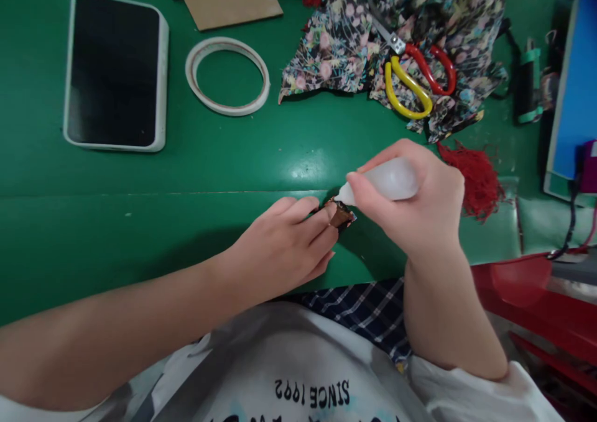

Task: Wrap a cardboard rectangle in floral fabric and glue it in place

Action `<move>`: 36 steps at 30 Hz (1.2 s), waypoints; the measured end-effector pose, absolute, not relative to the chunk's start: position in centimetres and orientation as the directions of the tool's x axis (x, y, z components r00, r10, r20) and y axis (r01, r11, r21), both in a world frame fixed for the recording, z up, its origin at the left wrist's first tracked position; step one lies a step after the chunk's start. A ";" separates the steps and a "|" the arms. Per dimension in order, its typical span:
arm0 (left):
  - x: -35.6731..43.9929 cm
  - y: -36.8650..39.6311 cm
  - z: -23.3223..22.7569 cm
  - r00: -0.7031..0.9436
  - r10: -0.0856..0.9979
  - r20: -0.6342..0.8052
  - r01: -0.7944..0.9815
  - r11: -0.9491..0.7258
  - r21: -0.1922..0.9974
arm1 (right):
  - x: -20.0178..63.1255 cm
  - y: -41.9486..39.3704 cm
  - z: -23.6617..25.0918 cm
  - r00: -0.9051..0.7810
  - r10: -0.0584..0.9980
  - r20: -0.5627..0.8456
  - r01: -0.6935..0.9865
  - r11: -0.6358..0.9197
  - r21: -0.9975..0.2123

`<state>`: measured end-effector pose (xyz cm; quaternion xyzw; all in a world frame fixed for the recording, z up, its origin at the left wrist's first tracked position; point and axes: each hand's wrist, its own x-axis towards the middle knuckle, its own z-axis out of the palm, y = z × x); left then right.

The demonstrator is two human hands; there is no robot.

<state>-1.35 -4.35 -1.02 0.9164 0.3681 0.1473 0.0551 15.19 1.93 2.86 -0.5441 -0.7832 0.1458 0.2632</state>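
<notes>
At the table (140, 223) edge, I am pinching a brown piece (339, 213) with my left hand (284, 242), while my right hand (415, 204) is gripping a glue bottle (387, 181), nozzle touching it. Squeezing too hard could be flooding my fingers.

I'm at a craft worktable: green cutting mat (140, 223) under me, floral fabric (354, 43) with scissors (413, 68) lying on it, a double-sided tape ring (227, 76), cardboard pieces (231, 2), a red tassel (476, 176) beside.
</notes>
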 end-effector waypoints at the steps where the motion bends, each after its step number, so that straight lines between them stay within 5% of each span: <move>1: -1.3 -4.4 -1.0 0.683 0.701 0.205 0.668 -0.713 0.213 | 15.5 2.0 2.6 -0.215 0.943 0.255 0.762 0.325 -0.561; 5: -1.1 -4.3 -0.7 0.687 0.712 0.149 0.685 -0.702 0.196 | 16.4 2.2 1.7 -0.088 0.962 0.260 0.684 0.248 -0.686; 13: -1.0 -4.3 -0.5 0.693 0.708 0.136 0.693 -0.706 0.146 | 16.4 2.3 1.7 -0.053 0.974 0.218 0.627 0.203 -0.752; 24: -1.0 -4.2 -0.3 0.699 0.704 0.122 0.688 -0.710 0.151 | 19.2 3.7 1.0 0.071 0.990 0.125 0.302 0.098 -0.948; 33: -1.2 -4.4 -0.8 0.690 0.688 0.226 0.677 -0.724 0.136 | 20.6 4.4 -0.7 -0.081 0.985 0.152 0.251 0.168 -0.953; 36: -1.2 -4.4 -0.8 0.679 0.694 0.238 0.677 -0.718 0.163 | 20.2 4.5 -2.4 -0.080 0.971 0.224 0.369 0.238 -0.899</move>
